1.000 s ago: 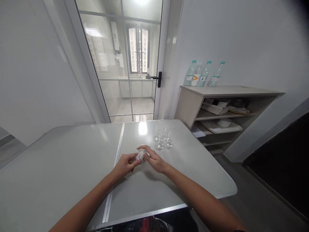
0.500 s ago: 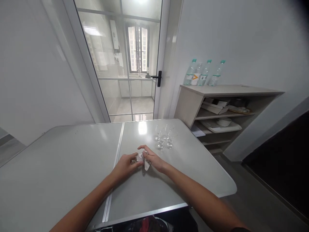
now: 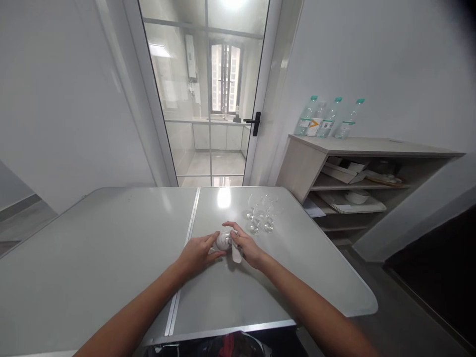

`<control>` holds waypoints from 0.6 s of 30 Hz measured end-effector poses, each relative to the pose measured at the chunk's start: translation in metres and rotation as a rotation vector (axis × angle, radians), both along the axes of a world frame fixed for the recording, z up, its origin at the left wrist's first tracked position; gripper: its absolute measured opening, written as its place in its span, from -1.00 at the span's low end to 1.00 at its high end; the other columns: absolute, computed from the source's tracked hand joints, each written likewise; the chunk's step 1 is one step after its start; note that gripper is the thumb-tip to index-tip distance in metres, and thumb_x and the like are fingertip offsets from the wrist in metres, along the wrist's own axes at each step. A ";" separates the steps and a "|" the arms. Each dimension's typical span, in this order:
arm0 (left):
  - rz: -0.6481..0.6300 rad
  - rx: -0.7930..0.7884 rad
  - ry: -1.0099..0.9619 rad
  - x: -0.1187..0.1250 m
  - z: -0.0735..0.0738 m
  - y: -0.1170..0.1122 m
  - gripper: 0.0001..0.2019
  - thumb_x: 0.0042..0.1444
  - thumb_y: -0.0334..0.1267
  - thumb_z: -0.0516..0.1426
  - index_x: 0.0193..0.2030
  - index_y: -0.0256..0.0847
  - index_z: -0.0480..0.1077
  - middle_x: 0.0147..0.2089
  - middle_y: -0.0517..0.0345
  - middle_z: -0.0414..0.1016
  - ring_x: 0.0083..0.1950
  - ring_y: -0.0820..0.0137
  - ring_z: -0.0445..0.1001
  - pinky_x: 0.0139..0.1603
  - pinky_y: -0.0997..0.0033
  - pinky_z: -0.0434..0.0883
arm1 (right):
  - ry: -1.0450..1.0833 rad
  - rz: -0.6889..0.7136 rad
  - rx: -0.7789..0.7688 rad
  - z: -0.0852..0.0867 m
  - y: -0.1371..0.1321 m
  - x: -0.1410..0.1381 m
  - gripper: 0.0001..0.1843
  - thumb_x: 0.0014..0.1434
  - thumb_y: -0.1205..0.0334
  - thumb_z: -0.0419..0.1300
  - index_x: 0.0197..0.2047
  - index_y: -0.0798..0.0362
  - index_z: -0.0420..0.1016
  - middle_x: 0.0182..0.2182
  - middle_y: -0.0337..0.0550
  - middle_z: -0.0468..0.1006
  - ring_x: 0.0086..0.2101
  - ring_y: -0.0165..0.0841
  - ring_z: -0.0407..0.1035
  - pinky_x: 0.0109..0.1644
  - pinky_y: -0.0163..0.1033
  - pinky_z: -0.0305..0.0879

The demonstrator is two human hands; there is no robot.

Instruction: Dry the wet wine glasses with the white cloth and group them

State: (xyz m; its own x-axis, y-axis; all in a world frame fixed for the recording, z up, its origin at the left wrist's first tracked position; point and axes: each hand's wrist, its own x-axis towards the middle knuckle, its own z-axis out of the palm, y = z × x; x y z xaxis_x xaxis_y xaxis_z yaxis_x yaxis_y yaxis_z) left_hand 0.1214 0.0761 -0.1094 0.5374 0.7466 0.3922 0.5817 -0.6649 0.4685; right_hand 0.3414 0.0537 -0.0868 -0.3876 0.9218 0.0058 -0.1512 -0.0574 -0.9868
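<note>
Just above the table, my left hand (image 3: 199, 254) wraps its fingers around a clear glass (image 3: 222, 241), which lies tilted sideways between my hands. A white cloth or tissue (image 3: 237, 255) hangs from my right hand (image 3: 248, 249), pinched at the side of the glass facing that hand. My right index finger sticks out over the glass. White material shows through the glass; whether it is inside or behind, I cannot tell. Beyond my right hand stands a cluster of several clear stemmed glasses (image 3: 268, 227).
The grey table (image 3: 130, 253) has a metal seam (image 3: 193, 218) left of the glasses. At the right is a shelf unit (image 3: 297, 163) with several plastic bottles (image 3: 327, 121) on top. A glazed door (image 3: 256, 124) with a black handle stands beyond the table.
The whole scene has shifted rightward in view as the camera turned. Both hands remain on the glass and cloth, and more of the glass now shows between them.
</note>
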 end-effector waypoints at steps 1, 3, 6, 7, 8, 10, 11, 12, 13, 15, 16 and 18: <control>-0.013 0.072 0.033 0.000 -0.003 0.000 -0.45 0.22 0.12 0.19 0.19 -0.23 0.45 -0.04 -0.15 0.64 -0.18 0.20 0.61 -0.25 0.36 0.43 | 0.038 0.007 -0.076 -0.002 0.001 0.000 -0.33 0.28 -0.27 0.15 0.30 -0.06 0.25 -0.43 -0.28 0.37 -0.41 -0.34 0.25 -0.29 -0.26 0.20; -0.049 0.087 0.065 0.000 -0.004 0.000 -0.47 0.23 0.10 0.20 0.20 -0.21 0.45 0.02 -0.16 0.63 -0.15 0.19 0.62 -0.22 0.36 0.43 | 0.071 0.029 -0.143 -0.004 0.003 0.001 -0.29 0.26 -0.26 0.19 0.32 -0.06 0.25 -0.43 -0.28 0.38 -0.43 -0.35 0.26 -0.31 -0.27 0.19; -0.064 -0.176 0.008 0.002 0.006 -0.002 -0.52 0.19 0.16 0.20 0.00 -0.22 0.54 -0.36 0.09 0.59 -0.41 0.34 0.52 -0.37 0.44 0.35 | 0.016 0.066 -0.075 -0.002 0.002 0.004 -0.33 0.27 -0.27 0.17 0.29 -0.06 0.28 -0.38 -0.26 0.42 -0.40 -0.36 0.28 -0.28 -0.28 0.19; -0.074 -0.330 -0.040 0.003 0.010 -0.002 -0.53 0.19 0.19 0.19 -0.11 -0.23 0.55 -0.49 0.18 0.50 -0.50 0.40 0.45 -0.43 0.47 0.30 | -0.021 0.086 -0.024 -0.001 0.001 0.005 -0.34 0.29 -0.28 0.15 0.28 -0.06 0.28 -0.37 -0.26 0.43 -0.39 -0.37 0.28 -0.26 -0.28 0.20; -0.090 -0.501 -0.098 0.004 0.015 -0.003 -0.51 0.19 0.22 0.17 -0.21 -0.25 0.53 -0.58 0.24 0.40 -0.57 0.43 0.39 -0.49 0.48 0.26 | -0.062 0.107 0.039 0.000 0.000 0.006 -0.35 0.30 -0.30 0.12 0.28 -0.06 0.28 -0.36 -0.26 0.43 -0.38 -0.36 0.28 -0.23 -0.27 0.20; -0.130 -0.823 -0.227 0.005 0.021 -0.003 -0.46 0.19 0.27 0.13 -0.35 -0.26 0.47 -0.66 0.29 0.27 -0.66 0.49 0.28 -0.57 0.50 0.18 | -0.146 0.146 0.194 0.002 -0.001 0.008 -0.37 0.34 -0.30 0.04 0.25 -0.03 0.29 -0.33 -0.24 0.44 -0.33 -0.35 0.29 -0.17 -0.25 0.22; -0.151 -0.951 -0.285 0.004 0.023 -0.002 -0.45 0.19 0.28 0.13 -0.39 -0.26 0.44 -0.67 0.29 0.26 -0.68 0.51 0.24 -0.59 0.51 0.15 | -0.184 0.160 0.281 0.003 -0.002 0.009 -0.38 0.36 -0.30 0.01 0.23 -0.01 0.30 -0.31 -0.22 0.45 -0.30 -0.33 0.30 -0.13 -0.23 0.23; -0.166 -1.046 -0.335 0.003 0.024 -0.002 -0.44 0.19 0.29 0.13 -0.41 -0.27 0.42 -0.68 0.28 0.25 -0.70 0.53 0.20 -0.61 0.52 0.11 | -0.216 0.169 0.373 0.004 -0.002 0.010 -0.40 0.39 -0.28 -0.02 0.22 0.00 0.31 -0.29 -0.20 0.47 -0.28 -0.32 0.32 -0.09 -0.20 0.24; -0.181 -1.113 -0.373 0.002 0.024 -0.001 -0.43 0.19 0.29 0.13 -0.43 -0.27 0.42 -0.69 0.28 0.25 -0.70 0.55 0.16 -0.62 0.53 0.08 | -0.244 0.180 0.464 0.005 -0.003 0.011 -0.43 0.41 -0.25 -0.05 0.21 0.02 0.31 -0.28 -0.18 0.48 -0.25 -0.30 0.34 -0.05 -0.17 0.25; -0.216 -1.183 -0.425 -0.001 0.023 0.000 -0.42 0.17 0.29 0.15 -0.44 -0.29 0.43 -0.70 0.27 0.24 -0.71 0.58 0.13 -0.64 0.54 0.03 | -0.291 0.217 0.630 0.006 -0.004 0.013 -0.48 0.46 -0.16 -0.10 0.22 0.03 0.29 -0.22 -0.12 0.53 -0.19 -0.27 0.37 0.02 -0.11 0.26; -0.237 -1.191 -0.438 -0.001 0.023 0.000 -0.43 0.16 0.28 0.17 -0.43 -0.30 0.44 -0.70 0.28 0.23 -0.71 0.58 0.13 -0.64 0.54 0.03 | -0.315 0.235 0.708 0.007 -0.005 0.014 -0.51 0.48 -0.11 -0.12 0.23 0.04 0.28 -0.18 -0.08 0.54 -0.16 -0.26 0.38 0.05 -0.09 0.26; -0.273 -1.156 -0.437 -0.002 0.025 0.000 -0.46 0.12 0.25 0.23 -0.40 -0.32 0.47 -0.69 0.27 0.25 -0.69 0.56 0.19 -0.64 0.55 0.06 | -0.365 0.251 0.844 0.007 -0.006 0.016 -0.56 0.49 -0.03 -0.13 0.22 0.03 0.28 -0.10 -0.02 0.55 -0.13 -0.24 0.37 0.08 -0.06 0.25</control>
